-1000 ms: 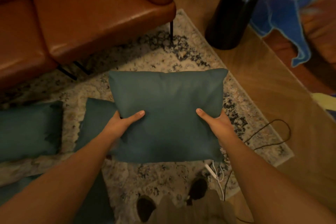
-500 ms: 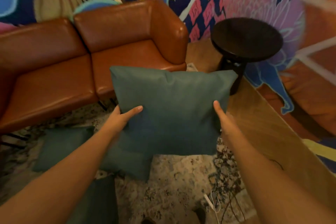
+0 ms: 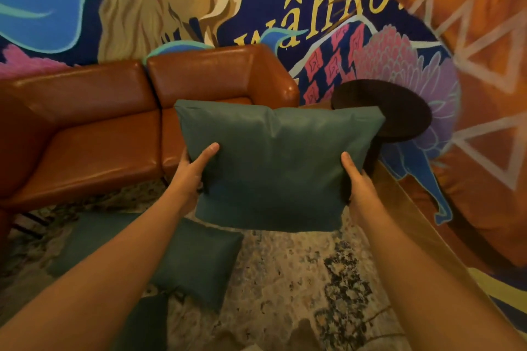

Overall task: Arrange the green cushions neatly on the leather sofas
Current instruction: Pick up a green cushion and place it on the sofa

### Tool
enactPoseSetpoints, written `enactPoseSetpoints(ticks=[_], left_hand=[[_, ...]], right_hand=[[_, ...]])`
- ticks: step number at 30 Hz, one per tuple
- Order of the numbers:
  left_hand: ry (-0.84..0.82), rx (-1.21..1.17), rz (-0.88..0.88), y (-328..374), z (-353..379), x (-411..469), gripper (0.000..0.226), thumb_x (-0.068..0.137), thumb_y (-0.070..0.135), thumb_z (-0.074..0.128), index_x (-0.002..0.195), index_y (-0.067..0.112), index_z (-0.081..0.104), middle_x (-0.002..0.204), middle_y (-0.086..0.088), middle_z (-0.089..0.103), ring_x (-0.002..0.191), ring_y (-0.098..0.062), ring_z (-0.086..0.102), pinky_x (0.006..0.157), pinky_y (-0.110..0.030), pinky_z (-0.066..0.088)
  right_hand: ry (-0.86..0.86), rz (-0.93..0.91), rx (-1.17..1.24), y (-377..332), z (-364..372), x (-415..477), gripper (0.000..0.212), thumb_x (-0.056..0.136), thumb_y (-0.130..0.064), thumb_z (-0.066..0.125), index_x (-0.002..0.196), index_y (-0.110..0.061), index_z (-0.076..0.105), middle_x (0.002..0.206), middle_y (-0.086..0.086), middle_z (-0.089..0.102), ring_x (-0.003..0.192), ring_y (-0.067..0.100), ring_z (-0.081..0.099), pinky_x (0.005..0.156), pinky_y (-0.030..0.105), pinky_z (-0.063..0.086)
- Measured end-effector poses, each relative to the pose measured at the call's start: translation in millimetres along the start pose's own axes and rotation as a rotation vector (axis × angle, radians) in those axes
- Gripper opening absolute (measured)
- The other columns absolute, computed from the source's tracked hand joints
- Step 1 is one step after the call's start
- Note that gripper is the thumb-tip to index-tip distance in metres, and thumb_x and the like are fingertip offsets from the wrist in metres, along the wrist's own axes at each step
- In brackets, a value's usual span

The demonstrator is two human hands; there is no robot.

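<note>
I hold a green cushion [image 3: 273,165] in the air in front of the brown leather sofa [image 3: 102,145]. My left hand [image 3: 191,171] grips its left edge, thumb across the front. My right hand [image 3: 356,182] grips its right edge the same way. The cushion hangs over the sofa's right seat and hides part of it. Two more green cushions lie on the rug below: one [image 3: 199,262] under my left forearm, another [image 3: 94,236] further left. A third dark green cushion [image 3: 148,325] shows at the bottom edge.
A round dark side table [image 3: 399,111] stands right of the sofa, partly behind the held cushion. A patterned rug [image 3: 285,279] covers the floor, with wooden floor [image 3: 413,208] along its right. A painted mural wall [image 3: 313,8] rises behind the sofa.
I have lifted the cushion off the rug and raised it toward the sofa's right seat. My view has tilted up, so the sofa back, mural and table top now show.
</note>
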State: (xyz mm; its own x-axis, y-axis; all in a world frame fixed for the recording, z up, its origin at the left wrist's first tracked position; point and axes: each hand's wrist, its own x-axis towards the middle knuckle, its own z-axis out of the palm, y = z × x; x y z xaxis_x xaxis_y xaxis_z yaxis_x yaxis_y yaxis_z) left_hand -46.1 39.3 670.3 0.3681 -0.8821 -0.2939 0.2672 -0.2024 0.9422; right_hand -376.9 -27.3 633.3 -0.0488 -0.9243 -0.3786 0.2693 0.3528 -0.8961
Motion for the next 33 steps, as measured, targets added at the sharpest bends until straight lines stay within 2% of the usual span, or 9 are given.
enactPoseSetpoints(ticks=[5, 9, 13, 17, 22, 26, 29, 30, 33], left_hand=[[0.094, -0.098, -0.005, 26.2, -10.3, 42.3, 0.081, 0.071, 0.062, 0.087, 0.142, 0.044, 0.053, 0.130, 0.011, 0.068, 0.120, -0.020, 0.064, 0.102, -0.054, 0.052], [0.174, -0.143, -0.030, 32.1, -29.3, 90.1, 0.104, 0.060, 0.069, 0.093, 0.150, 0.039, 0.050, 0.135, 0.006, 0.069, 0.123, -0.026, 0.065, 0.102, -0.057, 0.054], [0.203, -0.158, -0.038, 33.4, -42.9, 146.1, 0.083, 0.071, 0.056, 0.091, 0.144, 0.035, 0.057, 0.125, 0.003, 0.076, 0.116, -0.025, 0.071, 0.102, -0.051, 0.055], [0.207, -0.135, -0.082, 42.7, -51.3, 200.5, 0.072, 0.081, 0.048, 0.085, 0.145, 0.036, 0.054, 0.128, 0.004, 0.073, 0.117, -0.025, 0.067, 0.094, -0.048, 0.055], [0.205, -0.065, -0.066, 62.5, -47.5, 268.0, 0.074, 0.085, 0.050, 0.080, 0.150, 0.042, 0.045, 0.133, 0.009, 0.065, 0.119, -0.024, 0.062, 0.080, -0.044, 0.052], [0.156, -0.039, -0.030, 84.3, -26.9, 320.8, 0.087, 0.074, 0.059, 0.083, 0.151, 0.042, 0.044, 0.135, 0.013, 0.063, 0.122, -0.018, 0.062, 0.092, -0.046, 0.053], [0.028, 0.080, 0.097, 116.4, 1.0, 361.9, 0.048, 0.088, 0.047, 0.077, 0.131, 0.038, 0.057, 0.119, 0.019, 0.068, 0.102, 0.010, 0.068, 0.096, -0.035, 0.051], [-0.002, 0.128, 0.146, 128.8, 8.9, 384.1, 0.047, 0.087, 0.050, 0.078, 0.127, 0.034, 0.060, 0.119, 0.015, 0.071, 0.101, 0.010, 0.069, 0.102, -0.038, 0.050], [-0.050, 0.222, 0.267, 160.0, 12.3, 442.9, 0.080, 0.070, 0.062, 0.086, 0.138, 0.030, 0.058, 0.131, 0.012, 0.071, 0.122, -0.007, 0.066, 0.113, -0.040, 0.046]], right_hand=[[-0.022, -0.041, -0.040, -13.7, 35.1, 27.3, 0.146, 0.023, -0.089, 0.086, 0.151, -0.026, 0.053, 0.137, -0.005, 0.065, 0.123, 0.023, 0.061, 0.112, 0.047, 0.048], [-0.045, -0.022, -0.020, -12.0, 75.3, 66.8, 0.124, 0.043, -0.077, 0.088, 0.152, -0.029, 0.055, 0.142, -0.003, 0.065, 0.128, 0.025, 0.062, 0.116, 0.051, 0.046], [-0.064, -0.039, -0.035, -11.5, 115.3, 116.6, 0.125, 0.044, -0.090, 0.083, 0.152, -0.036, 0.053, 0.146, -0.009, 0.063, 0.134, 0.021, 0.058, 0.118, 0.051, 0.044], [-0.044, -0.035, -0.001, -29.8, 157.8, 164.9, 0.095, 0.062, -0.086, 0.075, 0.144, -0.048, 0.045, 0.136, -0.012, 0.062, 0.123, 0.019, 0.061, 0.108, 0.048, 0.050], [-0.012, -0.051, -0.004, -50.9, 195.4, 228.4, 0.109, 0.055, -0.087, 0.083, 0.150, -0.053, 0.042, 0.143, -0.013, 0.060, 0.134, 0.022, 0.057, 0.116, 0.055, 0.046], [0.004, -0.059, -0.075, -77.5, 217.4, 282.2, 0.108, 0.059, -0.084, 0.081, 0.153, -0.048, 0.041, 0.147, -0.010, 0.057, 0.137, 0.023, 0.053, 0.117, 0.054, 0.044], [0.093, -0.008, -0.182, -107.3, 231.6, 347.8, 0.125, 0.056, -0.096, 0.070, 0.160, -0.033, 0.038, 0.156, -0.001, 0.053, 0.141, 0.028, 0.052, 0.117, 0.054, 0.044], [0.126, 0.042, -0.194, -123.4, 235.9, 374.4, 0.126, 0.058, -0.098, 0.066, 0.160, -0.029, 0.039, 0.155, 0.004, 0.054, 0.139, 0.031, 0.053, 0.116, 0.056, 0.045], [0.139, 0.172, -0.136, -172.0, 242.1, 448.2, 0.086, 0.090, -0.081, 0.053, 0.153, -0.023, 0.049, 0.144, 0.009, 0.062, 0.126, 0.035, 0.060, 0.110, 0.056, 0.048]])
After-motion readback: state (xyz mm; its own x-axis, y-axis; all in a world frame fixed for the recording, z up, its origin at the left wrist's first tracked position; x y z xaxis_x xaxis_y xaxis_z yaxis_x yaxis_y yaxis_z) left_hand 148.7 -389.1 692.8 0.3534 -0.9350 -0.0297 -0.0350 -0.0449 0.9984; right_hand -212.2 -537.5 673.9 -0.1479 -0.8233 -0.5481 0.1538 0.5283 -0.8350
